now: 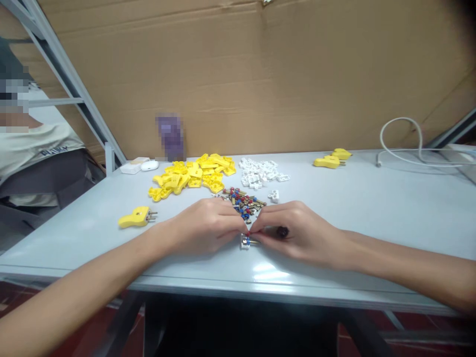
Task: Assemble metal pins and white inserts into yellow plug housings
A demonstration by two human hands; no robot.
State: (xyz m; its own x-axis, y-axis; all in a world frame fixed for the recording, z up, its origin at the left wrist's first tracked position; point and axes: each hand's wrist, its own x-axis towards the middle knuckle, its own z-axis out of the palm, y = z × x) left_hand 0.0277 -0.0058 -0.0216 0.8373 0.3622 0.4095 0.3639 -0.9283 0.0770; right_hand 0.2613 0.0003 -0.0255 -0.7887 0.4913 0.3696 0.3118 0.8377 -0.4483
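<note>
At the front middle of the table, the fingertips of my left hand (208,225) and my right hand (301,230) meet in a pinch at a small red-collared plug pin (248,233). Just below them lies a white plug insert (244,243) with a blue-collared brass pin (254,242) in it, pointing right. A dark round-ended tool handle (282,231) is tucked in my right hand; its other end is hidden. Behind the fingers is a pile of brass pins with red and blue collars (243,201). A single white insert (274,196) lies beside that pile.
Yellow plug shells (195,173) and white inserts (260,171) lie heaped farther back. One yellow plug (136,217) is at left, more yellow plugs (329,161) at back right. A white cable (420,148) loops at far right. A person (37,148) sits beyond the left frame.
</note>
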